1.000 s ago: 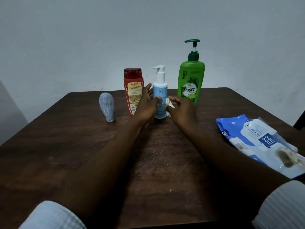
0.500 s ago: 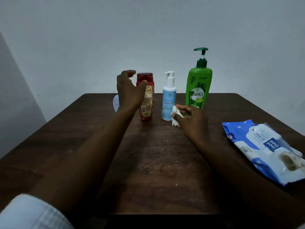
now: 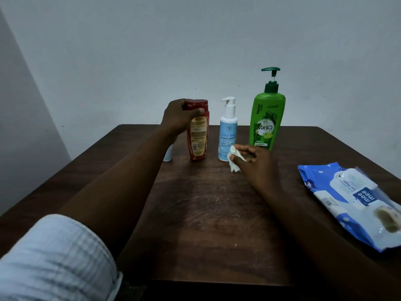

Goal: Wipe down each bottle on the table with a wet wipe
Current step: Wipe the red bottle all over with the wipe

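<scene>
Three upright bottles stand in a row at the far side of the dark wooden table. My left hand grips the cap end of the red bottle. To its right stands the small light-blue pump bottle, then the tall green pump bottle. My right hand rests on the table in front of the blue bottle, pinching a crumpled white wet wipe. A small grey-blue bottle is mostly hidden behind my left forearm.
A blue and white pack of wet wipes lies flat near the table's right edge. A pale wall rises directly behind the table's far edge.
My left hand let go of the blue pump bottle, rose and moved left, and now grips the red bottle's top. My right hand drew back a little with the wipe.
</scene>
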The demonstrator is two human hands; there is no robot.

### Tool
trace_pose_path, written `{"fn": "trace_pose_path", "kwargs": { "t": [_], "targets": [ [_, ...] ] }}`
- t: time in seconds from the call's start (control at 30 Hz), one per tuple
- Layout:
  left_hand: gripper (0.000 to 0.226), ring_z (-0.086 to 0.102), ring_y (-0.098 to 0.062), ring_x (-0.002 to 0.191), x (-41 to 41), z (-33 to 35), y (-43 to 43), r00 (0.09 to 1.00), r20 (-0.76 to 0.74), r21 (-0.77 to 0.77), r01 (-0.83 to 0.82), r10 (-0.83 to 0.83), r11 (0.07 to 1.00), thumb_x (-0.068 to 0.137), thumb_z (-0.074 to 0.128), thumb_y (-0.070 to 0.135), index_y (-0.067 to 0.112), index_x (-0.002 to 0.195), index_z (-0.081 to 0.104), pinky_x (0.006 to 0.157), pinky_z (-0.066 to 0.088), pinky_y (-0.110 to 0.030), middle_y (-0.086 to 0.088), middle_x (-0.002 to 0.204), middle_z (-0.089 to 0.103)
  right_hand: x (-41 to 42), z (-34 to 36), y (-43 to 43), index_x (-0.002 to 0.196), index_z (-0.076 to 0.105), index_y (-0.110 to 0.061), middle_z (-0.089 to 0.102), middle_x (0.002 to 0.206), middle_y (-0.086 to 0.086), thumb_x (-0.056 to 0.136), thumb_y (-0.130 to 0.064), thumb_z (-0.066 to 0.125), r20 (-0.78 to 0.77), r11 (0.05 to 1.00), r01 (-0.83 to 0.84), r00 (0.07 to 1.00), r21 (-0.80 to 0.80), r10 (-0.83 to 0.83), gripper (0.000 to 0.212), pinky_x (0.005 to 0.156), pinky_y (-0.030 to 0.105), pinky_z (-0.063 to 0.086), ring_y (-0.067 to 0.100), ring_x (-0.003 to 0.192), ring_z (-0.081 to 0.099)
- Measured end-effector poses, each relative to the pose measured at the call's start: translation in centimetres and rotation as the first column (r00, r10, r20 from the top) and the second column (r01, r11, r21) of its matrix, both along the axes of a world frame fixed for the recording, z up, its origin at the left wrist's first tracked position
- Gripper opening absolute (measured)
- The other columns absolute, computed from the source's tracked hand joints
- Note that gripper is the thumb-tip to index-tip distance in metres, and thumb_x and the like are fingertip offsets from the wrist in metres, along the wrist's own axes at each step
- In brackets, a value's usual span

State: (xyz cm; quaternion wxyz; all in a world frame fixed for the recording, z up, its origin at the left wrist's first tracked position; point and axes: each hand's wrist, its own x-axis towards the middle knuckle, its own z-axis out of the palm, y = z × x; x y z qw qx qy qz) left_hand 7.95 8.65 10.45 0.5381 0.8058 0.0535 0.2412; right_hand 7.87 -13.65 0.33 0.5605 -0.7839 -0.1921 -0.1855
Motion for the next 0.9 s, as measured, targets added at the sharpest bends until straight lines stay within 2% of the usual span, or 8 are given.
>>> {"fn": "trace_pose_path", "kwargs": {
  "t": [0.1,0.23,0.33,0.4,0.5,0.63,0.8,0.9],
  "targets": [
    [0.033,0.066,-0.017,0.11,-1.0,-0.4,0.1,0.999,0.037,0.018,0.005,-0.006,1.0,0.089,0.075,0.02,0.014,0.12,0.07,0.097,0.054,-0.041,0.0,0.115,0.072,-0.1,0.0,0.0,0.114,0.074,-0.013,0.076,0.1,-0.001,0.082,-0.015,0.08,0.001,1.0,-0.001,1.0,0.005,0.001,0.033,0.069,0.007,0.052,-0.001,0.084,0.07],
    [0.026,0.069,-0.011,0.104,-3.3,-0.8,-0.6,0.994,0.081,0.001,0.07,-0.07,0.998,0.09,0.074,0.025,0.021,0.116,0.07,0.092,0.056,-0.035,0.004,0.109,0.074,-0.2,0.2,0.1,0.114,0.074,-0.014,0.076,0.099,0.0,0.082,-0.015,0.08,0.008,1.0,-0.004,1.0,0.0,0.004,0.033,0.072,0.009,0.054,0.001,0.084,0.071],
    [0.021,0.071,-0.005,0.094,-5.1,-1.0,-1.1,0.989,0.08,-0.021,0.126,-0.124,0.992,0.092,0.071,0.028,0.025,0.112,0.07,0.086,0.058,-0.031,0.009,0.101,0.075,-0.3,0.4,0.2,0.114,0.074,-0.015,0.077,0.101,-0.001,0.081,-0.017,0.081,0.01,1.0,-0.006,1.0,0.007,0.006,0.034,0.077,0.016,0.057,0.003,0.086,0.072],
    [0.019,0.073,-0.008,0.093,-6.1,-1.2,-1.4,0.985,0.077,-0.061,0.161,-0.156,0.985,0.092,0.07,0.028,0.026,0.111,0.069,0.086,0.058,-0.031,0.007,0.1,0.077,-0.5,0.5,0.2,0.115,0.074,-0.016,0.076,0.104,-0.002,0.081,-0.019,0.081,0.008,1.0,-0.012,1.0,0.019,0.012,0.035,0.08,0.022,0.059,0.003,0.088,0.071],
    [0.025,0.074,-0.014,0.095,-7.1,-2.0,-1.7,0.98,0.076,-0.149,0.193,-0.184,0.97,0.092,0.07,0.03,0.021,0.115,0.071,0.088,0.058,-0.035,0.002,0.101,0.078,-1.0,0.8,0.2,0.118,0.073,-0.018,0.073,0.107,-0.009,0.082,-0.024,0.081,0.015,1.0,-0.019,1.0,0.022,0.019,0.037,0.082,0.024,0.059,0.0,0.092,0.07],
    [0.035,0.075,-0.017,0.097,-7.6,-3.3,-2.3,0.975,0.041,-0.255,0.22,-0.217,0.942,0.091,0.07,0.033,0.015,0.121,0.068,0.09,0.058,-0.036,-0.003,0.104,0.078,-1.6,1.4,0.2,0.12,0.072,-0.018,0.074,0.113,-0.004,0.083,-0.025,0.08,0.028,0.998,-0.045,0.999,0.05,0.044,0.039,0.084,0.024,0.059,0.0,0.094,0.069],
    [0.025,0.075,-0.011,0.089,-7.4,-4.0,-3.3,0.965,0.058,-0.328,0.259,-0.255,0.908,0.093,0.067,0.031,0.019,0.115,0.068,0.081,0.058,-0.029,0.002,0.095,0.078,-2.3,2.3,0.0,0.119,0.071,-0.018,0.074,0.114,-0.001,0.085,-0.018,0.078,-0.005,0.975,-0.122,0.992,0.184,0.125,0.035,0.089,0.036,0.06,0.007,0.101,0.071],
    [0.033,0.075,-0.013,0.089,-7.0,-4.6,-4.2,0.959,0.079,-0.433,0.28,-0.273,0.857,0.094,0.066,0.029,0.016,0.124,0.063,0.077,0.059,-0.03,0.005,0.093,0.077,-2.8,3.4,0.0,0.12,0.069,-0.015,0.074,0.112,0.002,0.088,-0.013,0.073,0.015,0.945,-0.142,0.989,0.295,0.144,0.032,0.088,0.036,0.06,0.011,0.1,0.072]
  ]
}}
